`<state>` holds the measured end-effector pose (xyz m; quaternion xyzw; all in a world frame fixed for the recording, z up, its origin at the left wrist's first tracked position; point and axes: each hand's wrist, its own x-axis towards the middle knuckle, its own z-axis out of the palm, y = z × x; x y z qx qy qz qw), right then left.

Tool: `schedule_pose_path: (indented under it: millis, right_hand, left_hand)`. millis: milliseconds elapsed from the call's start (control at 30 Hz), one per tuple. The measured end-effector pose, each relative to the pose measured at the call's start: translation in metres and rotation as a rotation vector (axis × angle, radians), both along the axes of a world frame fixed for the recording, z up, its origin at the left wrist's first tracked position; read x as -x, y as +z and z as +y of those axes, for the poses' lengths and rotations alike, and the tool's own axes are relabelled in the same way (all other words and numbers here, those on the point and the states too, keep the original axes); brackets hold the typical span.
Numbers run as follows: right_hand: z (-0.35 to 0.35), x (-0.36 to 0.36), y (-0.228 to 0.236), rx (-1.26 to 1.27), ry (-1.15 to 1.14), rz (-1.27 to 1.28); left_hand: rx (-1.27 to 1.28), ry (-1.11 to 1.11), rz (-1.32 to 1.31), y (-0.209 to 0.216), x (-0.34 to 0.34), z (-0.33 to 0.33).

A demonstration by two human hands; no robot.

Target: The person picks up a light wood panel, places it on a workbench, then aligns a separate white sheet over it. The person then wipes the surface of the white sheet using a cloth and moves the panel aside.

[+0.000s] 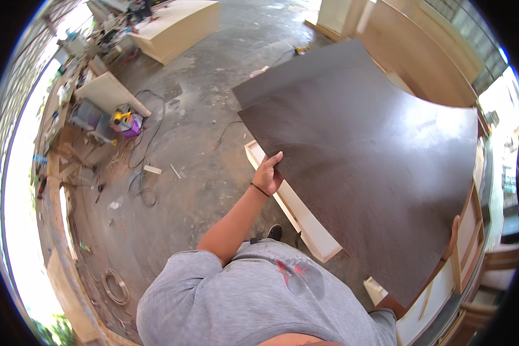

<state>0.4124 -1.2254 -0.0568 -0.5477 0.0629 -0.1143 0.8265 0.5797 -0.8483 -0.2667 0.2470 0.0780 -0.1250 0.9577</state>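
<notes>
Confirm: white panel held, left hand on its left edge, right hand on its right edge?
Colour is wrong: the panel is dark brown, as the head view shows. The rest holds: left hand on its left edge, right hand on its right.

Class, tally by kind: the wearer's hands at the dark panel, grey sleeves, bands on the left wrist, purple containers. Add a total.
Hands at the dark panel: 2 (left hand, right hand)
Grey sleeves: 2
Wristband: 1
Purple container: 1
Total: 6

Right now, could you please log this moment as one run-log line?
left hand: gripping dark brown panel, left edge | right hand: at panel's right edge, partly hidden | pale wooden frame: partly covered by panel
</notes>
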Motion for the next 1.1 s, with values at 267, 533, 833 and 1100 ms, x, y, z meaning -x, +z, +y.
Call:
schedule_pose_path:
  millis: [267, 533, 833, 1100]
  right_hand:
    - [0.061, -0.021, 0.037, 0.085, -0.138, 0.053]
    - [0.167, -0.062, 0.038, 0.421, 0.103, -0.198]
    - [0.365, -0.096, 0.015, 0.722, 0.328, -0.541]
    - [0.446, -0.113, -0.037, 0.737, 0.859, -0.572]
  left_hand:
    - [0.121, 0.163, -0.103, 0.052, 0.048, 0.087]
    - [-0.056, 0.544, -0.375, 0.078, 0.160, 0.239]
    - [-0.151, 1.051, -0.648, 0.015, 0.358, 0.429]
    - [-0.225, 1.602, 0.248, -0.010, 0.422, 0.478]
